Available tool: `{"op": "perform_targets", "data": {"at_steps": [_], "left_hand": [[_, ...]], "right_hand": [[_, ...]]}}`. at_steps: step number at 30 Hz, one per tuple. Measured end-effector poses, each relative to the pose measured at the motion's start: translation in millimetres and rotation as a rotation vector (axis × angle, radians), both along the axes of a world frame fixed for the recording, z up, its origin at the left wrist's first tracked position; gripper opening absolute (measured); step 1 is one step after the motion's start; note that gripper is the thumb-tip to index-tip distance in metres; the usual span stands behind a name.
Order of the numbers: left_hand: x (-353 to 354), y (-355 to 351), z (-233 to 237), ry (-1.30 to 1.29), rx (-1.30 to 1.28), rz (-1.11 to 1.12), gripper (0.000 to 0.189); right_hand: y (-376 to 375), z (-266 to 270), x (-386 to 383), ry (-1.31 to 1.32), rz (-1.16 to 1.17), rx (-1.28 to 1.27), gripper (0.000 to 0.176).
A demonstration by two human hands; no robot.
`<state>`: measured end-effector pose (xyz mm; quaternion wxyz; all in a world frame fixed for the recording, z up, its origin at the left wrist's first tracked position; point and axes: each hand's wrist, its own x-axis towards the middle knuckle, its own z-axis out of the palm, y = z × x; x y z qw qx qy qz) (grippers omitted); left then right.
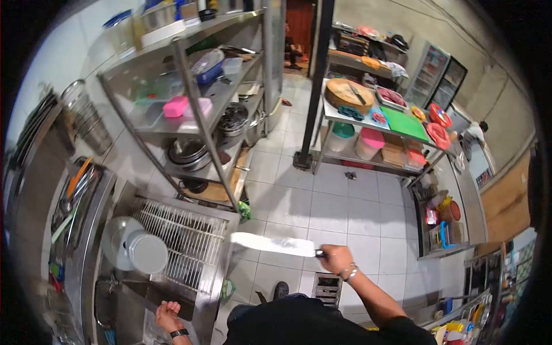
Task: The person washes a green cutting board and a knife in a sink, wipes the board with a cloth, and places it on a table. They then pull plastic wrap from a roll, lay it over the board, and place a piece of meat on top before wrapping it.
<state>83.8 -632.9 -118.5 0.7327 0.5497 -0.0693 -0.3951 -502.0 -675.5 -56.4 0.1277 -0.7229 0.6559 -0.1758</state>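
The black handle of a large knife (273, 244) was held in the closed grip of the right hand (336, 259), a metal bracelet (349, 271) being worn at the wrist. The broad, pale blade was extended almost level across the view above the tiled floor (333, 213), its end pointed toward the sink unit's edge. The left hand (167, 316) was held over the sink area with fingers loosely curled; whether anything was gripped there could not be told. A dark band (179, 333) was worn on that wrist.

Beyond the left hand, pale round dishes (148, 253) were set beside a wire rack (184, 236). Farther off, well apart from the large knife, a round wooden chopping block (345, 98) was placed on a bench (376, 127), with a second knife (357, 94) laid on it. Raw meat (392, 96) and a green cutting board (404, 122) were seen nearby. Cookware was stored on a metal shelving unit (198, 109).
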Motion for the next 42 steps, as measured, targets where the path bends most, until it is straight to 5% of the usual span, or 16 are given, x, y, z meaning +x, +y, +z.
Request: {"op": "perform_targets", "data": {"at_steps": [3,6,7,10,11,12,16,20,22,24,29,32,33,34,35,42], "left_hand": [[-55.3,-32.6,2.9,-0.026,0.042,-0.223,0.013],[-138.8,-76.9,-5.0,-0.165,0.227,-0.415,0.007],[-162.8,-92.2,-11.3,-0.173,0.226,-0.545,0.009],[-206.8,-141.1,-34.8,-0.244,0.254,-0.886,0.022],[-222.2,-157.3,-38.2,-0.882,0.127,-1.001,0.043],[-240.3,-173.5,-39.9,-1.522,-0.032,-1.047,0.064],[-305.6,-231.9,-22.7,-1.482,0.249,-1.191,0.09],[-355.7,-319.0,-62.0,-1.444,0.329,-1.365,0.09],[-386.2,-359.1,-71.3,-1.467,0.318,-1.374,0.09],[-427.9,-403.8,-65.0,-1.524,0.311,-1.414,0.09],[-557.9,-514.0,-66.2,-1.459,-0.083,-1.382,0.085],[-647.0,-559.9,-54.8,-1.402,-0.235,-1.407,0.086],[-678.7,-572.1,-46.8,-1.405,-0.283,-1.417,0.089],[-711.1,-580.9,-39.1,-1.408,-0.291,-1.421,0.089],[-742.6,-586.6,-35.9,-1.454,-0.273,-1.391,0.092],[-956.3,-647.4,-44.2,-1.536,-0.22,-1.173,0.099]], "right_hand": [[58.0,-56.2,-69.8,-0.132,-0.502,-0.006,0.018],[148.4,-201.9,-105.2,-0.225,-0.9,0.03,0.019],[200.8,-289.3,-120.6,-0.021,-0.942,0.383,0.02],[335.7,-400.2,-119.0,0.034,-0.548,1.135,0.013],[380.5,-434.1,-112.6,0.038,-0.412,1.168,0.014],[388.1,-403.2,-95.2,-0.065,-0.536,1.297,0.015],[355.0,-341.2,-86.0,-0.202,-0.83,1.35,0.023],[312.7,-377.9,-140.0,-0.002,-0.888,1.251,0.036],[207.1,-250.9,-152.9,-0.131,-1.491,0.869,0.039],[128.0,-153.0,-168.6,-0.076,-1.573,0.564,0.043],[37.0,-67.3,-194.3,-0.083,-1.806,0.177,0.034],[56.0,-149.5,-156.6,0.042,-1.9,0.124,0.029],[89.0,-208.7,-140.4,0.101,-1.77,0.335,0.031],[182.8,-342.1,-136.8,-0.136,-1.329,1.014,0.036],[176.3,-341.3,-110.8,-0.26,-1.263,1.178,0.036],[47.5,-274.9,-150.7,-0.446,-1.794,0.904,0.033]]}}
